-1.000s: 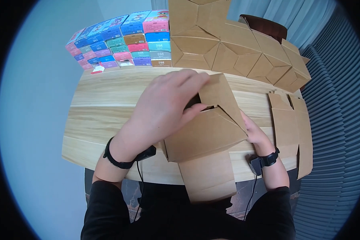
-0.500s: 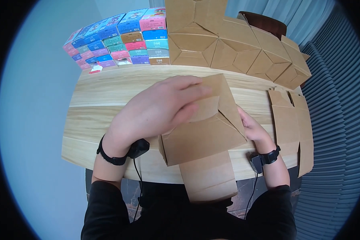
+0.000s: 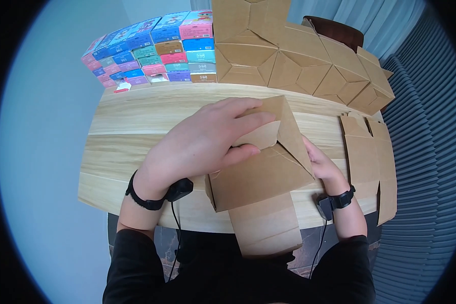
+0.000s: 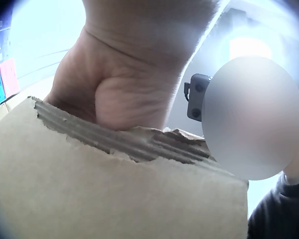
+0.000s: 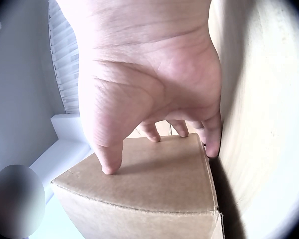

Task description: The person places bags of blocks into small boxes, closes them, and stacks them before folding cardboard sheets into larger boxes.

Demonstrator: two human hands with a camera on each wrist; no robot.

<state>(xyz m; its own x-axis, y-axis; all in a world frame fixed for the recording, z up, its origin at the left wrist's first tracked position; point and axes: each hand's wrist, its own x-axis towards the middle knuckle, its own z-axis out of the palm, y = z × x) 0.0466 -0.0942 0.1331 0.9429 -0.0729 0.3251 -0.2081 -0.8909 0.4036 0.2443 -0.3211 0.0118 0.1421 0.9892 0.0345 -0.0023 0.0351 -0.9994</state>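
Note:
A brown cardboard box (image 3: 258, 177) with folded top flaps sits tilted in front of the person in the head view. Over its top lies the left hand (image 3: 197, 131), fingers extended across the far flap and thumb resting on the near one. Between them shows a paler flap (image 3: 261, 136). Seen from the left wrist, the base of that hand (image 4: 124, 84) is at a torn, corrugated cardboard edge (image 4: 114, 144). The right hand (image 3: 321, 161) supports the box's right side; its spread fingertips touch the side panel (image 5: 154, 164) in the right wrist view.
Colourful small boxes (image 3: 175, 53) are stacked at the back left. Several folded brown cartons (image 3: 299, 68) stand along the back right. Flattened cardboard (image 3: 365, 157) lies at the table's right edge. A cardboard flap (image 3: 266, 223) hangs over the front of the wooden table (image 3: 121, 121).
A dark gap in the box top, visible a second ago, is now covered by the paler flap. The left hand has shifted slightly down and left; the right hand stays at the side.

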